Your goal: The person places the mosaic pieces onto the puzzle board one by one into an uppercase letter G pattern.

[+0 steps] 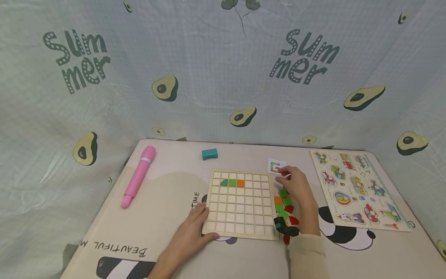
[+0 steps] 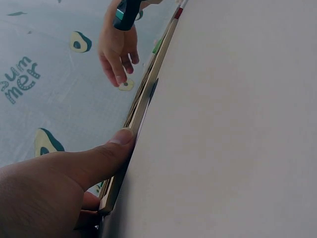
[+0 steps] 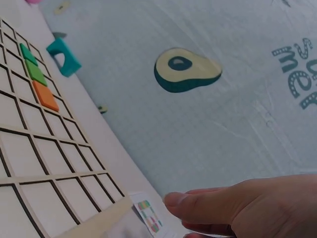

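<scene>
A wooden grid board (image 1: 236,209) lies on the table. In its upper rows sit a green quarter-round tile (image 1: 224,182), a green square tile (image 1: 232,182) and an orange square tile (image 1: 241,183). My left hand (image 1: 188,232) holds the board's near left corner, thumb on the front edge and fingers along the left side; the left wrist view shows the thumb (image 2: 111,153) against the rim. Beside the small printed pattern card (image 1: 275,164), my right hand (image 1: 296,184) is held with loosely bent fingers and nothing visible between them. The card (image 3: 148,216) shows a coloured figure.
Several loose green, orange and red tiles (image 1: 285,201) lie along the board's right side, partly under the right wrist. A teal arch block (image 1: 210,154) stands behind the board. A pink stick-shaped object (image 1: 139,176) lies left, and a picture puzzle board (image 1: 360,190) right.
</scene>
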Action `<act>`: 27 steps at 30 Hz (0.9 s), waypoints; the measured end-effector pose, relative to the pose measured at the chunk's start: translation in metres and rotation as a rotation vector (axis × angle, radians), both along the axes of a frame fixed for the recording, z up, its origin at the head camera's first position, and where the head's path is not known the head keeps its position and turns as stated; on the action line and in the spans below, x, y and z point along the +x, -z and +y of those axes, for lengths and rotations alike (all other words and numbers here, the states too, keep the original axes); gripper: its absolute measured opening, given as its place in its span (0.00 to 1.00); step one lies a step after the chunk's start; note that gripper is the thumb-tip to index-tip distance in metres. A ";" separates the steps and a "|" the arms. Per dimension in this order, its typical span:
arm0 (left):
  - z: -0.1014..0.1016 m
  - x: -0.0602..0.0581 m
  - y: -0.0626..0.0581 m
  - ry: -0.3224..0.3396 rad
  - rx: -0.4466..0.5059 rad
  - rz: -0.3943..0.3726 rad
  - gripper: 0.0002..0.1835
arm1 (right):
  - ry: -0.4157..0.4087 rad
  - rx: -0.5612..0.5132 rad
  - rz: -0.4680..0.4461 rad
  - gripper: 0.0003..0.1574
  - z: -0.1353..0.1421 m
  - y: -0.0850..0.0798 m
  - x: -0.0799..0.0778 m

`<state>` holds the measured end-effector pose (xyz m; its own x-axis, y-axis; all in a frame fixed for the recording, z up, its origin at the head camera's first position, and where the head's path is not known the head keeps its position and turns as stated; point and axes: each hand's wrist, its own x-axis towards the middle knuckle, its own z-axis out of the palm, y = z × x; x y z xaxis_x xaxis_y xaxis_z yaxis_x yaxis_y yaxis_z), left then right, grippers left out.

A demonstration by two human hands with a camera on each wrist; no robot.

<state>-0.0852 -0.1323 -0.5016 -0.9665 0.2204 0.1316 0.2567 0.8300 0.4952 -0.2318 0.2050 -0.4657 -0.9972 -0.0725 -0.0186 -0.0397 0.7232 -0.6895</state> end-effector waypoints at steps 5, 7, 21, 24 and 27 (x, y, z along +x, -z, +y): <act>0.000 -0.001 0.001 -0.002 -0.005 -0.002 0.43 | 0.045 0.022 -0.040 0.23 0.013 0.000 0.003; -0.001 0.000 0.002 -0.003 -0.005 -0.007 0.44 | 0.062 0.032 -0.063 0.24 0.018 0.002 0.004; -0.001 0.000 0.003 -0.003 0.001 -0.021 0.45 | 0.085 0.038 -0.225 0.27 0.038 0.003 0.010; -0.001 0.000 0.003 -0.001 0.003 -0.023 0.45 | 0.083 0.053 -0.244 0.25 0.040 0.004 0.012; -0.001 -0.001 0.003 0.000 0.009 -0.019 0.44 | 0.079 0.062 -0.254 0.23 0.041 0.004 0.013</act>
